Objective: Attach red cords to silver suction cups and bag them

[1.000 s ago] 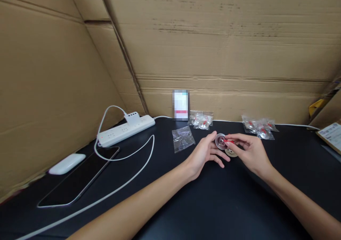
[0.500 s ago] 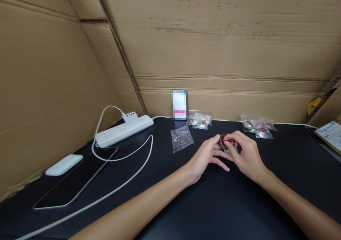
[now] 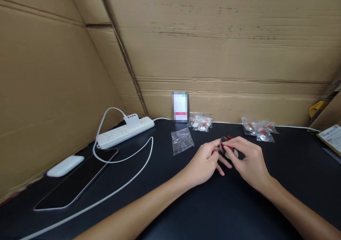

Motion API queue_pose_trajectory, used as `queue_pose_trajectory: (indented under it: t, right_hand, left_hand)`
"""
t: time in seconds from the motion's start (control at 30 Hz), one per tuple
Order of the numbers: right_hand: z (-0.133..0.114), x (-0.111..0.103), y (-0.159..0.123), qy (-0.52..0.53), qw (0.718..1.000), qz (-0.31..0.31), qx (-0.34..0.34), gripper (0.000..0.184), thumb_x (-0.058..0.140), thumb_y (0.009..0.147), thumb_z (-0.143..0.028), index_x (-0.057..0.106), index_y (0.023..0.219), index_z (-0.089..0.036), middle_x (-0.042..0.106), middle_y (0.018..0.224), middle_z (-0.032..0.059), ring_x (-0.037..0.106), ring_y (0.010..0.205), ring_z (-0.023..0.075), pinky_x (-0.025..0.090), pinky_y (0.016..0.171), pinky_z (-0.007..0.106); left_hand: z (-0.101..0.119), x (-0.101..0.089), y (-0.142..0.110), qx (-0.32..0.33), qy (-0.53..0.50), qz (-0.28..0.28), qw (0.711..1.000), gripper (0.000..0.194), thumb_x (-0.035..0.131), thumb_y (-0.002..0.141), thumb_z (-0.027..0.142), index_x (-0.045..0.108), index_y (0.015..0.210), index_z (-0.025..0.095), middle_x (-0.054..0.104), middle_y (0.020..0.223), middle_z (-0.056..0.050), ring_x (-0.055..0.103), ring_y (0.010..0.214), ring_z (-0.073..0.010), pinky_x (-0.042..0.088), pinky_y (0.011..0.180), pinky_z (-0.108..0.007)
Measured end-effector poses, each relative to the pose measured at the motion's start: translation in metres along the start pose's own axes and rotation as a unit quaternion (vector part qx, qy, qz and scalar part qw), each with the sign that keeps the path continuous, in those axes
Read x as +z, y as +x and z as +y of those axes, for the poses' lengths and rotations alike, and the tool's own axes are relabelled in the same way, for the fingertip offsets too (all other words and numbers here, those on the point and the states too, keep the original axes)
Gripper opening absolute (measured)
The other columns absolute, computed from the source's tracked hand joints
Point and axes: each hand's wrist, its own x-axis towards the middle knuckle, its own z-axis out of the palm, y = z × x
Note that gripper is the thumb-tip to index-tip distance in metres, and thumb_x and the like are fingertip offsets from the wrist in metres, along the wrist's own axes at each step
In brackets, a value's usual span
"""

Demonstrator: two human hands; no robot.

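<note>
A pair of small round metal finger cymbals with red cord is between my two hands. My left hand holds the upright disc by its left rim, with its lower fingers stretched out beneath. My right hand pinches the red cord at the disc's centre between thumb and forefinger. A thin red loop sticks up above the fingertips. The second disc shows partly below the right fingers. An opened-out clear plastic bag lies to the left of my hands.
Bagged discs with red centres lie in two groups, one by a small blurred screen, another at back right. On the left are a white power strip, cable, dark phone and white case. Cardboard walls enclose the table.
My left fingers have curled in closer at the disc's rim. The right fingertips sit nearer the disc's middle, and the red loop now stands out above them. The view has shifted slightly.
</note>
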Motion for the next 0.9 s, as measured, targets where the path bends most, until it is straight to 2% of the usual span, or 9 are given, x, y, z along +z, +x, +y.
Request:
queue_pose_trajectory:
  t: [0.13,0.3,0.43,0.63,0.77,0.9]
  right_hand:
    - [-0.002,-0.001,0.001,-0.013,1.000,0.018,0.008,0.013,0.059,0.089,-0.015,0.070,0.094,-0.019,0.070,0.082,0.0029,0.064,0.070,0.0154,0.052,0.072,0.030]
    - [-0.005,-0.001,0.001,-0.015,1.000,0.000,0.019,0.015,0.057,0.089,-0.013,0.070,0.088,-0.020,0.067,0.079,0.0025,0.061,0.069,0.0154,0.050,0.067,0.029]
    - [-0.001,0.001,0.001,0.020,0.998,-0.011,0.051,0.015,0.058,0.089,-0.015,0.072,0.087,-0.020,0.066,0.080,0.0033,0.061,0.069,0.0152,0.049,0.064,0.027]
    - [0.008,0.003,-0.001,0.077,0.993,-0.019,0.084,0.013,0.060,0.088,-0.020,0.073,0.090,-0.022,0.069,0.084,0.0030,0.063,0.072,0.0157,0.052,0.068,0.028]
    - [0.006,0.002,-0.001,0.076,0.994,-0.035,0.075,0.013,0.062,0.086,-0.021,0.071,0.096,-0.022,0.071,0.088,0.0032,0.065,0.074,0.0161,0.053,0.072,0.030]
    - [0.003,-0.001,0.002,0.078,0.994,-0.057,0.054,0.014,0.066,0.085,-0.024,0.071,0.098,-0.023,0.068,0.095,0.0042,0.066,0.086,0.0185,0.053,0.078,0.032]
  left_hand:
    - [0.000,-0.001,0.000,0.014,0.060,0.006,0.998,0.032,0.037,0.097,0.025,0.057,0.120,0.016,0.063,0.095,-0.010,0.069,0.076,-0.0185,0.054,0.049,-0.021]
    - [0.000,-0.002,-0.002,0.022,0.147,0.029,0.988,0.033,0.036,0.100,0.034,0.060,0.117,0.018,0.064,0.082,-0.006,0.066,0.068,-0.0164,0.049,0.045,-0.020]
    - [-0.005,-0.003,-0.003,0.024,0.173,0.040,0.984,0.032,0.035,0.100,0.035,0.060,0.114,0.019,0.063,0.077,-0.004,0.064,0.062,-0.0140,0.046,0.044,-0.020]
    - [-0.003,-0.010,-0.001,0.018,0.219,0.081,0.972,0.028,0.042,0.098,0.036,0.063,0.097,0.017,0.062,0.065,0.000,0.054,0.049,-0.0097,0.040,0.046,-0.020]
    - [0.002,-0.016,0.001,0.036,0.246,0.112,0.962,0.023,0.047,0.094,0.029,0.064,0.084,0.016,0.063,0.063,0.000,0.056,0.054,-0.0106,0.041,0.054,-0.021]
    - [0.003,-0.021,0.002,0.047,0.255,0.111,0.960,0.021,0.048,0.093,0.027,0.063,0.084,0.017,0.066,0.069,-0.001,0.059,0.059,-0.0123,0.044,0.058,-0.023]
